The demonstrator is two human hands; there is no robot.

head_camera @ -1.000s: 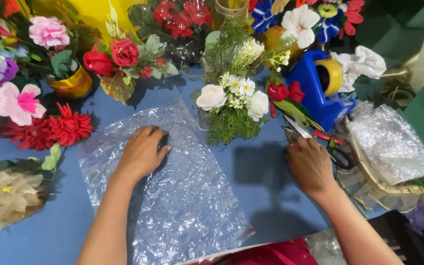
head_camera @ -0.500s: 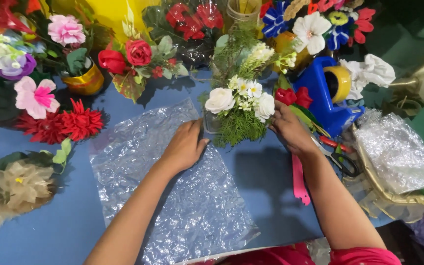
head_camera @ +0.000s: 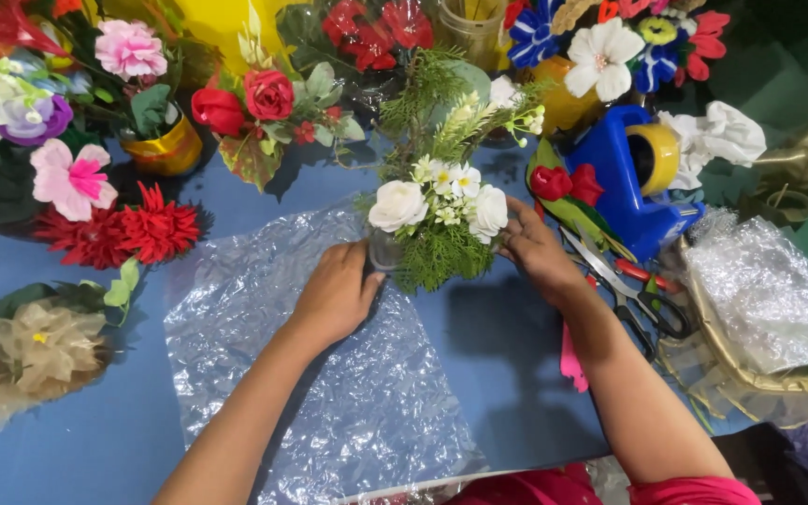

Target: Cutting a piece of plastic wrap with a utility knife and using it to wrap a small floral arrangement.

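A white-flower arrangement (head_camera: 437, 220) is gripped from both sides: the left hand (head_camera: 337, 292) is closed on its small pot, the right hand (head_camera: 535, 248) is cupped against the foliage. It is steadied at the far edge of the crinkled clear wrap sheet (head_camera: 329, 374), left of the blue tape dispenser (head_camera: 624, 182).

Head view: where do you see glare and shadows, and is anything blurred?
Head view: glare speckles the crinkled clear plastic sheet; the white-flower arrangement in its small pot, held between the left hand and right hand, casts a dark shadow on the blue table; focus is sharp, edges slightly bent.
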